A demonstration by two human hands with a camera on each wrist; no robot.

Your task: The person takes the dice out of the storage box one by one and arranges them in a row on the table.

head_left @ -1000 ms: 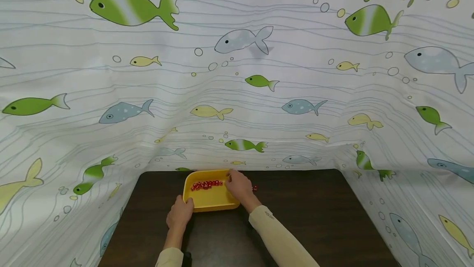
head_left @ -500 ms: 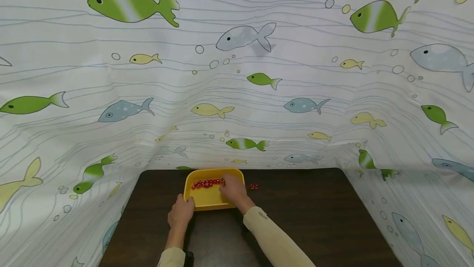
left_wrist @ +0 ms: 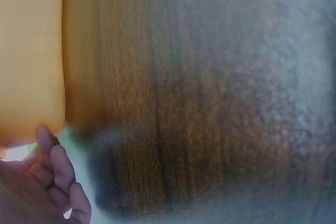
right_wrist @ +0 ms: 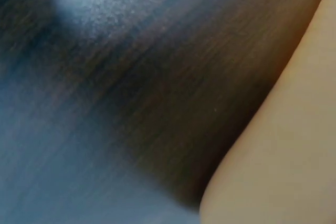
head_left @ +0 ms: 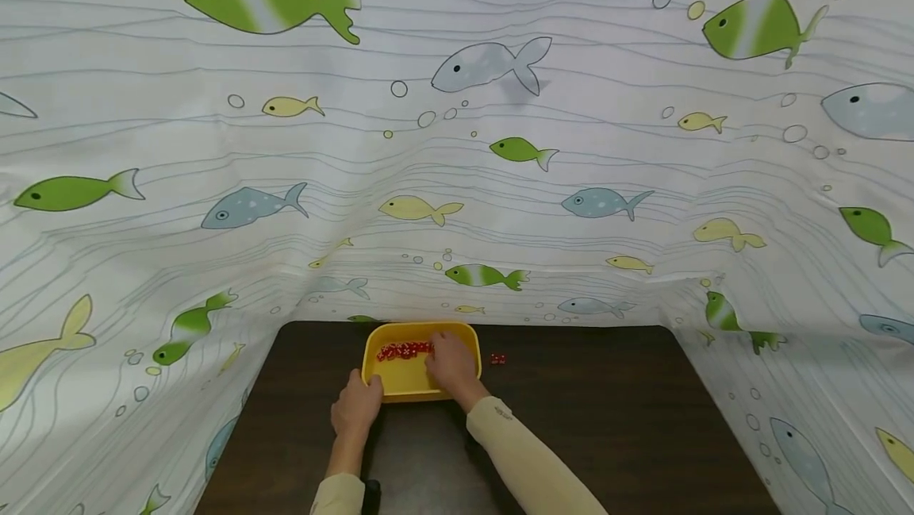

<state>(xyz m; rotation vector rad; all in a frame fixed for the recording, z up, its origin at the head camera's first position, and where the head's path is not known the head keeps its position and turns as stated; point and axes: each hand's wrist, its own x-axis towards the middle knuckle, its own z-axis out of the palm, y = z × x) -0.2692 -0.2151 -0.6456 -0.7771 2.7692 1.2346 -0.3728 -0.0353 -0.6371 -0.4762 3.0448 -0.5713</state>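
Note:
A yellow tray (head_left: 408, 397) rests at the far side of the dark table. My left hand (head_left: 355, 402) grips its near left corner, thumb over the rim; in the left wrist view the fingers (left_wrist: 64, 169) bend at the tray's outer wall (left_wrist: 32, 56). Inside the tray, several small red dice (head_left: 400, 351) lie in a row along the back. My right hand (head_left: 453, 360) reaches into the tray at the right end of that row, its fingertips mostly hidden by the hand. More red dice (head_left: 497, 359) lie on the table just right of the tray.
The dark wooden table (head_left: 585, 420) extends to both sides of the tray, with a greyish sheen in its near middle. Behind and beside it hangs a white curtain (head_left: 321, 182) printed with fish. In the right wrist view the tray's wall (right_wrist: 283, 145) fills the right side.
My right hand has moved left from the tray's right rim to the end of the dice row, uncovering the dice on the table. The left hand keeps its hold. The head view shifts slightly.

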